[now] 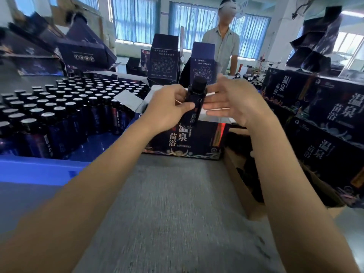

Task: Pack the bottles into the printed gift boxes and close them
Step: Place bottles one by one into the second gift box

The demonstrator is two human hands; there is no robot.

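While aloft, bottle (198, 95) in left grip (167, 109)

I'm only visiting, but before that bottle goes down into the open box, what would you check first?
1. Grip: ok. The left hand has fingers and thumb curled round the bottle.
2. Cap on the bottle: ok.
3. Gift box open: ok, its white flap is folded out.
4. Room inside the box: cannot tell, the hands hide the inside.
5. Right hand free to guide: ok, open beside the bottle and holding nothing.
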